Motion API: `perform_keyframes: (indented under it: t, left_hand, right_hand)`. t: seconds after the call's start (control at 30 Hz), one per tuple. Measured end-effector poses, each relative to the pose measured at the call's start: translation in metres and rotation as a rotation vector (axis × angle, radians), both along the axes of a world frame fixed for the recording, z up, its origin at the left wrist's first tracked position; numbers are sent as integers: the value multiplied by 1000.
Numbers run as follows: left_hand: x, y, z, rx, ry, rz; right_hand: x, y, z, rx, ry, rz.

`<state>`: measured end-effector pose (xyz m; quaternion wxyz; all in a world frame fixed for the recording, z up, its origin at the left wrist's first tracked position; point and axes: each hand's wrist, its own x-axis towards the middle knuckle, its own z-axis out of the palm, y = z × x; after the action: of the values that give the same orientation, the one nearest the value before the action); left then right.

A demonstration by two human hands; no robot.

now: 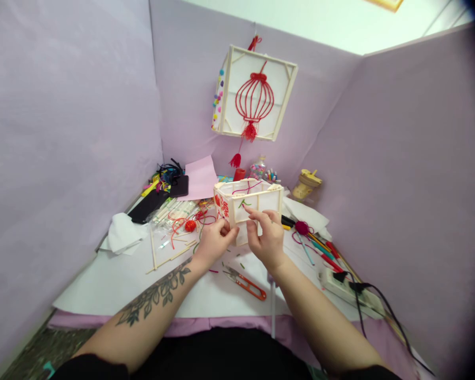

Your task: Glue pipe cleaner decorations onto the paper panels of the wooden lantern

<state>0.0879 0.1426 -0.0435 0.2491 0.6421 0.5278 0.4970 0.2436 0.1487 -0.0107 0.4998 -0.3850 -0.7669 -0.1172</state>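
A: Principal item?
B: One open-topped box of pale wooden sticks and white panels [265, 201], red characters on its left side. Location: raised in front of the person, above the table [193, 303].
A: Left hand [216, 240]?
B: Thumb and fingers closed together on the box's lower near corner.
A: Right hand [267, 237]?
B: Index finger extended, its tip at a short green strand [245, 202] on the front panel; thumb apart from it, remaining fingers curled. Whether those grip the frame, cannot tell.
A: Below the hands?
B: One pair of orange-handled metal snips [252, 288], lying on the table, with small thread scraps near.
A: To either side?
B: Left, one red yarn ball [190, 226]; right, one magenta yarn ball [302, 227].
A: Overhead?
B: One hanging white-panelled, wood-framed lantern [282, 97], red lantern outline on its front.
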Motion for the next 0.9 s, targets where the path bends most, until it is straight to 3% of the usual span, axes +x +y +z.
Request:
perform_keyframes:
  t: [0.47,0.7,0.8,0.9]
  left_hand:
    - [-1,3,-5,4,20,9]
    - [-3,4,-6,17,19,14]
    - [-4,3,-4,12,8,12]
    - [-5,5,-5,11,-4,18]
  right_hand:
    - [1,1,-3,-9,0,14]
    - [14,-15,1,38,149,-20]
    - [39,-30,3,-43,231,-92]
    - [60,-49,-2,-329,85,-104]
